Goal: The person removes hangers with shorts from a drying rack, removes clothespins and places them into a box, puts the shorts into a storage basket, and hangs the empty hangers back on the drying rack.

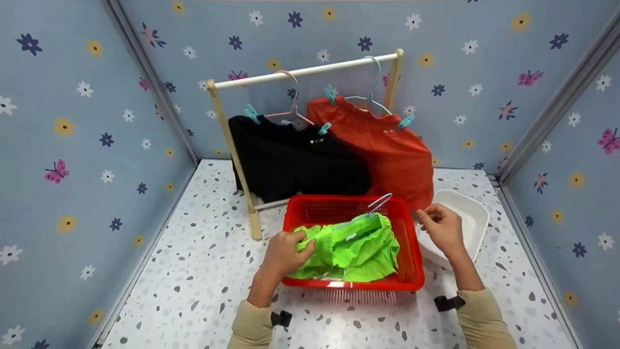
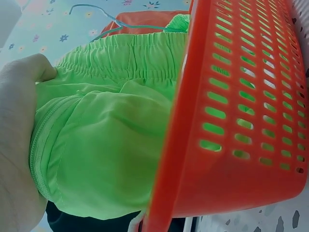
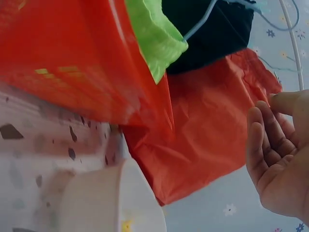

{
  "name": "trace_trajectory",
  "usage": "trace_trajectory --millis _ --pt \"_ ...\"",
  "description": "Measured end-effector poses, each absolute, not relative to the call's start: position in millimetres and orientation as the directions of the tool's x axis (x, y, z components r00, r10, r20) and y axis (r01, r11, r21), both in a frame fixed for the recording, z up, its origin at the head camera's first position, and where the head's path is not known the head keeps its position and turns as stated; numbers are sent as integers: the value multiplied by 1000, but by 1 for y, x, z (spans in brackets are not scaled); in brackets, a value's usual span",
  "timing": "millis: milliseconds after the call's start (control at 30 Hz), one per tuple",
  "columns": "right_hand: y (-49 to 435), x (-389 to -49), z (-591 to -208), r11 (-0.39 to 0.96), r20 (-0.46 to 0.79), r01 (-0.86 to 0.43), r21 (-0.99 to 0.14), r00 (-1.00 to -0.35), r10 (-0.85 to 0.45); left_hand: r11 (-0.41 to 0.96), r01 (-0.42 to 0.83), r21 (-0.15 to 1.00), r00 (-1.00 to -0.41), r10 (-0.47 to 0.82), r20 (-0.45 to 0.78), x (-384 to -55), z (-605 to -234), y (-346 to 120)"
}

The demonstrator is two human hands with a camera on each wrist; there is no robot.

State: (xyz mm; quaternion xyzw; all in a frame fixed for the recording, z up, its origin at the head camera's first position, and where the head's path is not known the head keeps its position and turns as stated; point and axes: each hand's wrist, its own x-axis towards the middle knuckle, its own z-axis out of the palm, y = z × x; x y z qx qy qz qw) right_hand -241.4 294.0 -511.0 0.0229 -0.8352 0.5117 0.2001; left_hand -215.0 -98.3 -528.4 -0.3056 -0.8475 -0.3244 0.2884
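Bright green shorts [image 1: 361, 252] with an elastic waistband lie bunched in a red plastic basket [image 1: 411, 271]. A blue hanger [image 1: 380, 202] sits at the waistband, its hook pointing up toward the back right. My left hand [image 1: 286, 254] grips the left end of the waistband between thumb and fingers; a zip shows beside it in the left wrist view. To the right of the basket, my right hand [image 1: 441, 227] is raised over a white basin [image 1: 477, 213]. Its fingers are loosely bent, thumb near the index fingertip, and nothing shows in them.
Behind the basket stands a rack with a white rail [image 1: 310, 71] and wooden posts. A black shirt [image 1: 300, 165] hangs there on a pink hanger, and a red-orange shirt [image 1: 397, 160] on a light blue one. Teal clothespins [image 1: 252, 113] clip both. Patterned walls enclose the speckled table [image 1: 193, 271].
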Motion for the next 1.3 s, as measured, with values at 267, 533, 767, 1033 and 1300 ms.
trace_trajectory --millis 267,533,767,1033,1300 --pt "276 -231 -514 521 364 -254 -815 -924 119 540 740 401 -604 271 750 -218 -532 -105" --pt "264 -231 -507 566 492 -371 -737 -868 72 360 714 601 -689 208 694 -212 -528 -115" --pt "259 -242 -501 551 523 -436 -712 -852 0 227 695 682 -718 173 674 -210 -518 -118" --pt "259 -246 -499 516 454 -443 -733 -884 -114 141 677 722 -735 175 655 -194 -490 -114" --pt "268 -252 -506 418 329 -365 -832 -931 -157 110 649 752 -760 91 643 -202 -508 -119"
